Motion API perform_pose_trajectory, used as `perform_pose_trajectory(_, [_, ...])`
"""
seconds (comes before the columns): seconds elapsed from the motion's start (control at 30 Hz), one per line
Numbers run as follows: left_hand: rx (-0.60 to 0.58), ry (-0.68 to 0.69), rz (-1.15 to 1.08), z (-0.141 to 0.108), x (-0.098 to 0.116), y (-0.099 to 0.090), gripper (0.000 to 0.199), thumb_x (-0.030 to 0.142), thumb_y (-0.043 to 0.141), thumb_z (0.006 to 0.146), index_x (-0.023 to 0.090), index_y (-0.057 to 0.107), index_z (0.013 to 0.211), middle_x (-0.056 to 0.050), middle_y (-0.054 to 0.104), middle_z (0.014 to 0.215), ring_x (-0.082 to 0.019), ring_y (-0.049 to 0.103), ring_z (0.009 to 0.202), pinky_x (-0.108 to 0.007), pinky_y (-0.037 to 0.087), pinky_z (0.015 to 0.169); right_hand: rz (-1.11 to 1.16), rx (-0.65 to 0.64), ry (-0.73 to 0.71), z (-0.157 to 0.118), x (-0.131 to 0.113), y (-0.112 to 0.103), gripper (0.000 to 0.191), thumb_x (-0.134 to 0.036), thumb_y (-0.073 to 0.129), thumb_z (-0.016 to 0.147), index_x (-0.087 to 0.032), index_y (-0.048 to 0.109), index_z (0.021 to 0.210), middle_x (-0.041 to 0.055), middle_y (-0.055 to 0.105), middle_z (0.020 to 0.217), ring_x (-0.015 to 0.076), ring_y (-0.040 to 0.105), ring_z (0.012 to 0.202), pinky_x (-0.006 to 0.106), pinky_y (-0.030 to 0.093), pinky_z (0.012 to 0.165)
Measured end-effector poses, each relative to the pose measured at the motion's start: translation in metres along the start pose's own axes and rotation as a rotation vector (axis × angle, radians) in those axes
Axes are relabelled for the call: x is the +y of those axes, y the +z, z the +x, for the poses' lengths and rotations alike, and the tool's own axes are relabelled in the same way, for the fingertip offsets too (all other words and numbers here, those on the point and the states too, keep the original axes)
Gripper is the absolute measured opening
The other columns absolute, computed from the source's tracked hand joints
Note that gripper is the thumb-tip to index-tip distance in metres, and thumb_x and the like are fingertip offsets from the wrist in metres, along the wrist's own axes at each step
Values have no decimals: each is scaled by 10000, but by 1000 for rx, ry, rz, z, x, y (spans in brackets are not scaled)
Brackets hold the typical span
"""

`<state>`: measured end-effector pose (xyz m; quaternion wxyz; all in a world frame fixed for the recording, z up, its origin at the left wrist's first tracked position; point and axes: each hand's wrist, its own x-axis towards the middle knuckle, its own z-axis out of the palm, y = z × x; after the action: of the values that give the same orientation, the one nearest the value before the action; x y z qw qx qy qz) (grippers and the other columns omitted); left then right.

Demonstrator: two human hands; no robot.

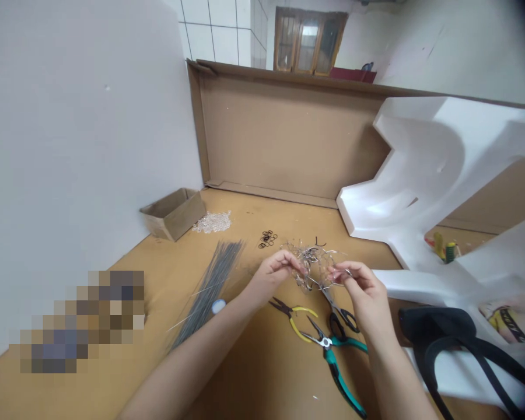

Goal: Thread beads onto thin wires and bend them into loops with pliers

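While hands (280, 267) (366, 287) hold wire (308, 255), foam edge (349, 214) rightward, cardboard wall (289, 131) beyond

Our bare left forearm (205, 353) slants long and low, our right forearm (391, 356) stands steeper; our left hand (278, 269) and right hand (367, 289) face each other, apart, fingers (284, 257) bent in pinches
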<state>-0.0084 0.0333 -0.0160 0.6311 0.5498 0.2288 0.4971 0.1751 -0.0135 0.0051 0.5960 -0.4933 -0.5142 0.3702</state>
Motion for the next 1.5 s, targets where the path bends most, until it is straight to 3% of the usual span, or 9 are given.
perform_pose_trajectory(0.13, [-8, -35, 105, 2, 0, -3, 103, 241, 552, 760, 140, 566, 768, -62, 611, 888, -167, 551, 919, -309, 361, 885, -84, 20, -25, 0, 0, 0, 111, -243, 551, 758, -204, 589, 855, 45, 665, 848, 158, 634, 728, 313, 503, 714])
perform_pose_trajectory(0.37, [266, 136, 473, -2, 21, -4, 183, 256, 524, 786, 187, 559, 952, -59, 554, 991, -168, 506, 946, -296, 363, 869, -358, -45, -87, -1, 7, -1, 155, -216, 481, 782, -199, 589, 892, 42, 643, 748, 168, 609, 656, 314, 494, 650])
perform_pose_trajectory(0.57, [-113, 244, 702, -12, 38, 4, 207, 206, 499, 792, 221, 613, 964, -63, 582, 968, -191, 491, 954, -308, 342, 870, -370, -155, -42, -2, 7, 3, 167, -214, 480, 761, -203, 608, 868, 50, 662, 797, 163, 596, 644, 278, 486, 574])
perform_pose_trajectory(0.77, [-311, 214, 975, -16, 31, 8, 281, 166, 425, 821, 241, 586, 1039, -38, 569, 822, -161, 498, 785, -253, 351, 702, -174, -270, 117, -4, 5, 8, 181, -236, 499, 755, -195, 595, 902, 34, 647, 806, 119, 566, 564, 263, 478, 564])
perform_pose_trajectory(1.0, [-331, 163, 1035, -17, 31, 5, 133, 223, 471, 796, 186, 594, 763, -29, 506, 794, -123, 453, 674, -222, 319, 592, -90, -433, 191, -3, 11, 5, 302, -286, 482, 802, -212, 524, 1092, 24, 633, 863, 118, 586, 628, 280, 483, 635])
perform_pose_trajectory(1.13, [-195, 110, 1008, -15, 27, 2, 75, 216, 500, 764, 177, 543, 717, -3, 490, 735, -104, 424, 608, -215, 301, 555, -269, -224, 36, 1, 12, 1, 294, -328, 524, 788, -210, 538, 1057, 71, 630, 999, 190, 587, 906, 359, 443, 828])
perform_pose_trajectory(1.23, [-131, 83, 1013, -14, 23, 3, 87, 207, 502, 753, 178, 500, 672, 12, 486, 659, -102, 417, 584, -212, 273, 530, -505, -127, -136, -2, 5, 3, 197, -321, 553, 772, -216, 586, 936, 69, 628, 959, 214, 569, 907, 381, 428, 828])
perform_pose_trajectory(1.37, [-87, 36, 1050, -13, 22, 5, 92, 192, 509, 726, 180, 463, 646, 27, 468, 602, -99, 400, 558, -214, 249, 518, -747, -234, -386, -11, -5, 11, 102, -268, 568, 758, -228, 616, 838, 60, 598, 883, 225, 535, 879, 383, 425, 777])
perform_pose_trajectory(1.5, [-84, 22, 1010, -14, 23, 5, 91, 199, 510, 720, 180, 469, 641, 29, 471, 598, -99, 402, 563, -213, 249, 517, -844, -312, -470, -13, -7, 12, 167, -182, 530, 762, -240, 605, 899, 63, 575, 907, 228, 510, 877, 397, 425, 749])
